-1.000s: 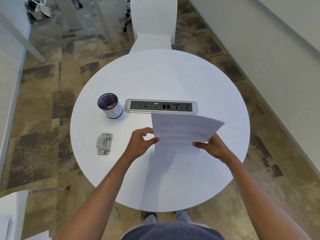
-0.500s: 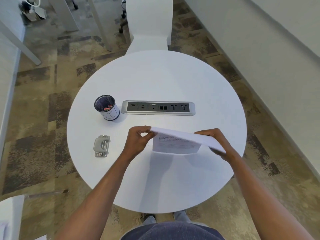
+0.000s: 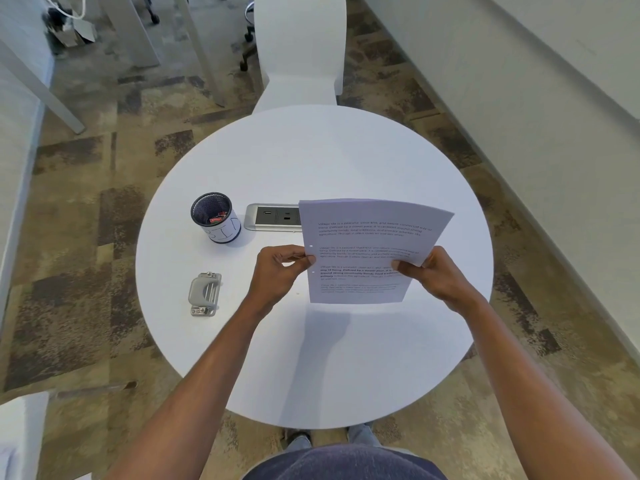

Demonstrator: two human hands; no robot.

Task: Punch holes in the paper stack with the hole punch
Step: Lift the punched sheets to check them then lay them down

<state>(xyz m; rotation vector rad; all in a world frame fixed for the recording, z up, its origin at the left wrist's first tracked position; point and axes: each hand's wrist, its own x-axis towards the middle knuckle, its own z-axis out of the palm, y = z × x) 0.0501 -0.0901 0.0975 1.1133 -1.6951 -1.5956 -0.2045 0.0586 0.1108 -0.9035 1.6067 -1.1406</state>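
Both my hands hold the paper stack (image 3: 367,244) upright above the round white table (image 3: 311,358), its printed side facing me. My left hand (image 3: 277,275) pinches its left edge, where two small punched holes show. My right hand (image 3: 436,275) grips its right edge with the thumb on the front. The grey metal hole punch (image 3: 204,294) lies flat on the table to the left of my left hand, a hand's width away and untouched.
A dark mesh pen cup (image 3: 216,218) stands behind the punch. A power socket strip (image 3: 273,217) is set into the table, partly hidden by the paper. A white chair (image 3: 299,50) stands beyond the table's far edge. A wall runs along the right.
The paper stack was tipped flat, nearly edge-on, half a second ago; now it stands raised with its printed face toward me. Both hands kept their hold.
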